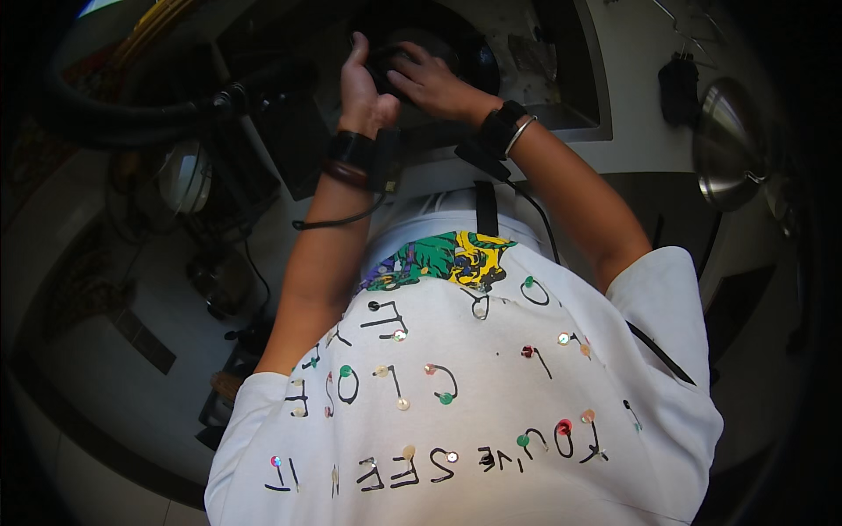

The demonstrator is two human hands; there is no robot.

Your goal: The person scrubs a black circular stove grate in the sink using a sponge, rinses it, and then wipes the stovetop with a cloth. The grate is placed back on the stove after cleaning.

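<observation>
My left hand (364, 92) is raised at the near edge of a sink, palm turned to the right. It holds a dark object (380, 71), too dim to identify, with some of its fingers hidden. Against that object's right side lie the bent fingers of my right hand (434, 82); whether they grip it or only touch it I cannot tell. Beyond both hands sits a large round black pan (477, 49), partly covered by them, inside the steel sink (579, 128).
A crumpled clear plastic bag (531, 56) lies to the pan's right. At far right a shiny metal lid (730, 144) and a black cloth item (677, 85) hang. A glass bowl (186, 176) stands at left. Cables run from bands (348, 151) on my wrists.
</observation>
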